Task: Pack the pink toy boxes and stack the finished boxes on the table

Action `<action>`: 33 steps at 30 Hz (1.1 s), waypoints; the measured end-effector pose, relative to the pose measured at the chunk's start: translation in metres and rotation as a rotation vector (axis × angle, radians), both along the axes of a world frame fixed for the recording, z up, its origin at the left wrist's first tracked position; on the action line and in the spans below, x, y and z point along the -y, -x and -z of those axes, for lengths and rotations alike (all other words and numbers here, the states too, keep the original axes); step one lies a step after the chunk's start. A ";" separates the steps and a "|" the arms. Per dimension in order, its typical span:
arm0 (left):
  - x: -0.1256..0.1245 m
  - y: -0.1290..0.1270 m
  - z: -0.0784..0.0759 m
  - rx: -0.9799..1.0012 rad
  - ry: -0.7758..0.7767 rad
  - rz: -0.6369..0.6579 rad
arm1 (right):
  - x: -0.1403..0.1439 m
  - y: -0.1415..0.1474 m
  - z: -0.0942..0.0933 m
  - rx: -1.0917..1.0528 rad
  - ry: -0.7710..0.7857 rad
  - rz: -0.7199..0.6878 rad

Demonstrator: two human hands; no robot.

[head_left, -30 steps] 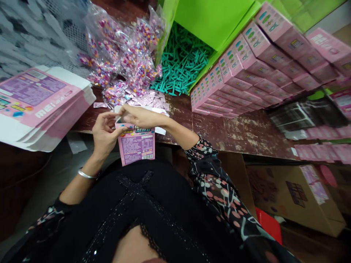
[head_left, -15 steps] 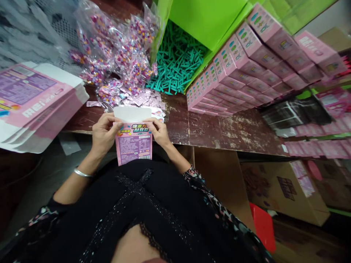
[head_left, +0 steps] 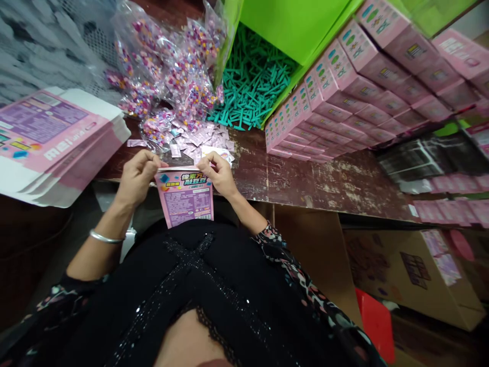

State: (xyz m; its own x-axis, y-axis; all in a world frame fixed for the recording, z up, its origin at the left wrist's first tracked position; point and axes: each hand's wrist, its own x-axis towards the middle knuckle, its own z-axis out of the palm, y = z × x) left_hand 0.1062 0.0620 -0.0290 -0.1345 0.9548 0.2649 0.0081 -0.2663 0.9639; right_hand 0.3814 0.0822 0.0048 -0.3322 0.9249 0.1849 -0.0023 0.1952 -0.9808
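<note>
A pink and purple printed carton (head_left: 186, 199) hangs between my hands at the table's front edge, its lower end against my black top. My left hand (head_left: 138, 176) pinches its upper left corner, thumb and finger closed. At the upper right corner my right hand (head_left: 218, 173) grips it the same way. The carton's top edge shows as a narrow strip between the fingers; the white flap is no longer seen standing up. Just beyond my hands lie small pink sachets (head_left: 202, 136) and clear bags of coloured beads (head_left: 164, 71).
Flat pink cartons (head_left: 57, 127) are stacked at the left. Behind are teal plastic hammer-shaped pieces (head_left: 255, 76) beside a bright green box (head_left: 286, 30). Rows of pink boxes (head_left: 344, 102) stand at the right on the worn brown table (head_left: 298, 183). Below sits a cardboard box (head_left: 412, 270).
The carton's white top flap, upright before, has folded down to a thin edge. Both hands keep hold of the corners, and the view has shifted slightly.
</note>
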 end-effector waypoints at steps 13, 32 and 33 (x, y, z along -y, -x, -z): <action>0.026 -0.005 -0.066 -0.287 0.183 0.143 | -0.032 -0.014 -0.024 0.251 -0.020 -0.383; 0.044 0.008 -0.051 -0.464 0.081 0.402 | -0.001 -0.038 -0.042 0.766 -0.289 -0.478; 0.046 0.008 -0.049 -0.460 0.092 0.419 | 0.002 -0.040 -0.045 0.813 -0.305 -0.490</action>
State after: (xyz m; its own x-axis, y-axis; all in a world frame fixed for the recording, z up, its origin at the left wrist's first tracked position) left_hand 0.0985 0.0162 0.0199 0.3645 0.9233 0.1209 0.3404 -0.2530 0.9056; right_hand 0.4215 0.0802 0.0500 -0.7958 0.6023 -0.0618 0.4999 0.5961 -0.6283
